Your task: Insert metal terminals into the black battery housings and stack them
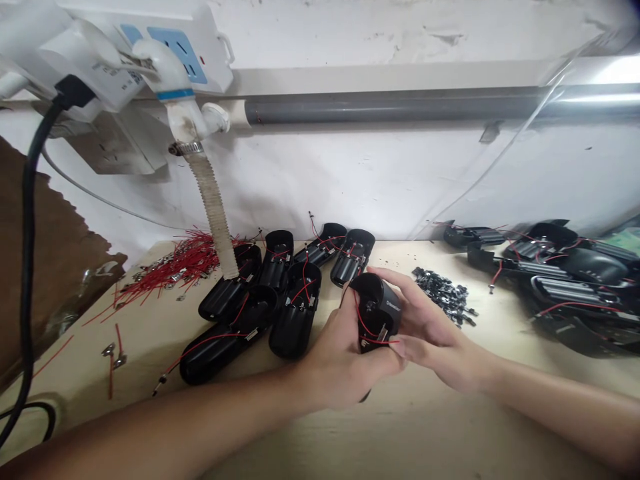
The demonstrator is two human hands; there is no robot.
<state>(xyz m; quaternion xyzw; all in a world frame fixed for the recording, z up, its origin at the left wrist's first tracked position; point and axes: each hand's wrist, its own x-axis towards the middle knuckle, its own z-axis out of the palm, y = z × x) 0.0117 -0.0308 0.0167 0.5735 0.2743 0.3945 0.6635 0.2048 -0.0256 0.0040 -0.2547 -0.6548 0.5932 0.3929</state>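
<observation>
I hold a black plastic housing (376,308) with a thin red wire running across its open end, over the middle of the light wooden bench (420,427). My left hand (340,363) wraps round its lower part from below. From the right, my right hand (430,327) has its fingers curled round the upper side and its thumb pressed at the front edge. Both hands are closed on the same housing.
Several finished black housings with red wires (280,293) lie just left of my hands. A heap of loose red wires (180,263) lies at far left, small black parts (445,293) to the right, more black shells (560,273) at far right. A hose (213,200) hangs down.
</observation>
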